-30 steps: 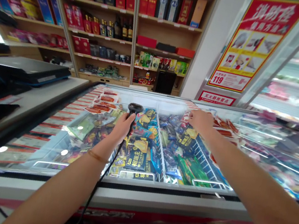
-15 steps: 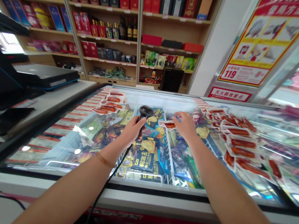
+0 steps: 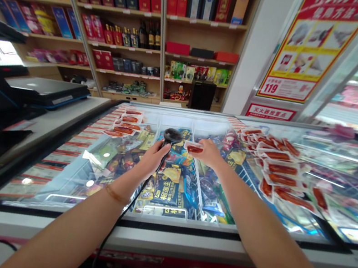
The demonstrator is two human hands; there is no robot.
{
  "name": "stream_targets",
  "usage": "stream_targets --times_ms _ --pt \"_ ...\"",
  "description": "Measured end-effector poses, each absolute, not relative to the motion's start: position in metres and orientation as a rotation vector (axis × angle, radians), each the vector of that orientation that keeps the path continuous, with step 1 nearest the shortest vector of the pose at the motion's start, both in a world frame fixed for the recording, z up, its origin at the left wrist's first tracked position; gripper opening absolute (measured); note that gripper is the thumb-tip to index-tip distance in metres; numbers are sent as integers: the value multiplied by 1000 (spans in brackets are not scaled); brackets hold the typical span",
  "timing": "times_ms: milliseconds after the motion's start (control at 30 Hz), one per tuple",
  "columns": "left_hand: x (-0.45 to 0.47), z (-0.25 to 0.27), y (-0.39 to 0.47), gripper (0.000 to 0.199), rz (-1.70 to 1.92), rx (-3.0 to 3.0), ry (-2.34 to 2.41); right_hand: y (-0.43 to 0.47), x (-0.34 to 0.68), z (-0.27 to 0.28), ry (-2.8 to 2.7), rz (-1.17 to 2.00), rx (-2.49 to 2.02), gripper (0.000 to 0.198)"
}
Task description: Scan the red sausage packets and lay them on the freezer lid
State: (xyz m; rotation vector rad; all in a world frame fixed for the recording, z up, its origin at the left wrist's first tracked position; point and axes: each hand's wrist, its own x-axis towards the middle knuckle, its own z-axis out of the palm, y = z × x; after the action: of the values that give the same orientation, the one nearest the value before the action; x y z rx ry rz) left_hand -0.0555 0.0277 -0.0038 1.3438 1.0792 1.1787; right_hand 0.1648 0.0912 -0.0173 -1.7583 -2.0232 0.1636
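My left hand [image 3: 154, 157] is wrapped round the handle of a black barcode scanner [image 3: 173, 135], its cable hanging down past my wrist. Pinched at one end in my right hand [image 3: 209, 153] is a sealed pack of sausage [image 3: 193, 147], just right of the scanner head. Both hands are above the glass top of a chest freezer [image 3: 121, 224]. On the glass to the right lies a pile of similar sausage packs [image 3: 283, 169]. A smaller group of sausage packs [image 3: 125, 127] lies to the left of the scanner.
Bagged frozen food [image 3: 169, 188] shows through the glass in wire baskets. On the left, a counter [image 3: 95, 107] carries a flat scale-like device [image 3: 50, 90] and dark equipment. Behind stand shelves [image 3: 118, 47] of boxes and bottles, and a red and yellow poster [image 3: 304, 50].
My right hand has brought the sausage pack slightly left, closer to the scanner, and its face now shows more. The view has shifted a little. Both hands keep their holds.
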Motion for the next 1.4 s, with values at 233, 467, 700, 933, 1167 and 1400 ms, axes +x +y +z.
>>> stream_targets --times_ms 233,467,700,933,1167,1400 --pt "-54 -3 25 43 1181 1321 1056 94 160 -21 -1915 173 -1550 35" --pt "-55 -1 25 43 1199 1320 1055 101 170 -27 -1517 261 -1508 67" --pt "-54 0 22 40 1206 1319 1045 107 172 -25 -1092 836 -1282 33" --pt "-52 3 16 34 1234 1339 1046 108 172 -18 -640 1305 -914 24" --pt "-51 5 16 29 1212 1342 1039 107 169 -16 -460 1489 -714 10" --pt "-52 2 20 34 1210 1329 1036 107 160 -16 -404 1418 -652 28"
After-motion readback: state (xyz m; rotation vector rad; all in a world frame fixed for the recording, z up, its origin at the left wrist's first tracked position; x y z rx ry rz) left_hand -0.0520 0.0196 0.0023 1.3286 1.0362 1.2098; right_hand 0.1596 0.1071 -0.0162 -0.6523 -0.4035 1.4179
